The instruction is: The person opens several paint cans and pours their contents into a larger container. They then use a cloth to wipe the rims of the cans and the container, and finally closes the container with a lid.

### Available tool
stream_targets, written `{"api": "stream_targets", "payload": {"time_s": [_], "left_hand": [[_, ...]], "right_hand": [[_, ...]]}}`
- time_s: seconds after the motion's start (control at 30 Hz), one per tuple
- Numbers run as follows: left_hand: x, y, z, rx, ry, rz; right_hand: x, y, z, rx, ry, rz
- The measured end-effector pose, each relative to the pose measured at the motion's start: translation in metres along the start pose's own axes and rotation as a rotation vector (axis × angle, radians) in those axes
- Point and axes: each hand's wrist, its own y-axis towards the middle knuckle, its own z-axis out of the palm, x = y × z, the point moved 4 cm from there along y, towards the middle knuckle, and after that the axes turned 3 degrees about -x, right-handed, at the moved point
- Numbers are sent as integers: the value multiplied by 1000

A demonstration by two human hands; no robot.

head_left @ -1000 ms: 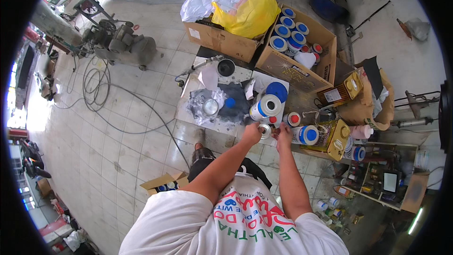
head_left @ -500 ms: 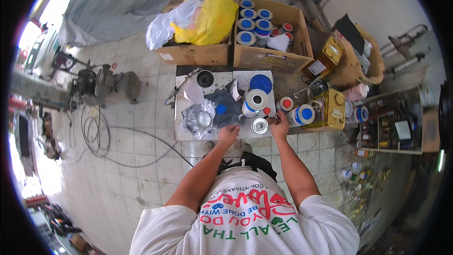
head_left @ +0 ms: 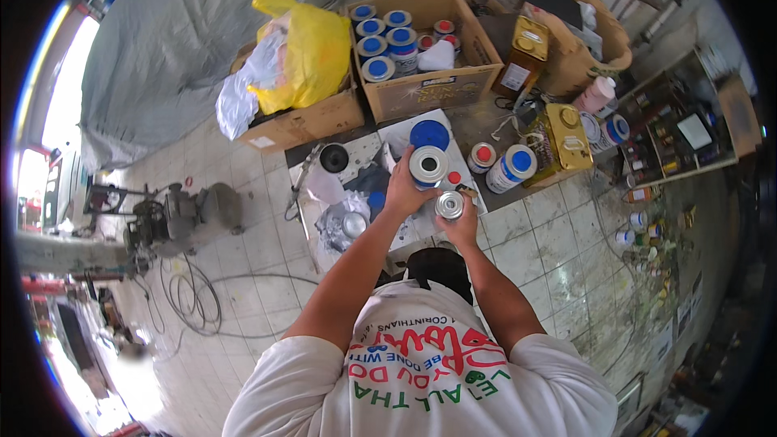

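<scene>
My left hand is wrapped round the side of a large paint can whose lid opening is uncapped and dark. Beside it, my right hand grips a small round metal can, also with an open mouth. A small dark object shows by my right fingertips; whether I hold it I cannot tell. Just behind the small can lies a red cap. A blue round lid sits beyond the large can, and a blue cap is left of my left hand.
Right of my hands stand a small red-capped can, a blue-capped can and a gold rectangular tin. A spray gun, a black cup and crumpled foil lie at left. Behind are cardboard boxes and a yellow bag.
My left hand has moved right and up from the table edge and taken hold of the large can. My right hand has shifted left onto the small metal can. The view has turned.
</scene>
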Motion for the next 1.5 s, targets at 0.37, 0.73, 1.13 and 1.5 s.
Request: {"api": "stream_targets", "payload": {"time_s": [0.37, 0.73, 1.13, 1.5], "left_hand": [[-64, -4, 5, 118, 79, 338], [-125, -21, -9, 121, 315, 386], [-117, -32, -14, 89, 275, 343], [-103, -38, -23, 31, 156, 314]], "right_hand": [[135, 38, -146, -356, -109, -284], [180, 42, -181, -295, -445, -428], [190, 36, -171, -223, -547, -610], [204, 37, -164, -196, -626, -732]]}}
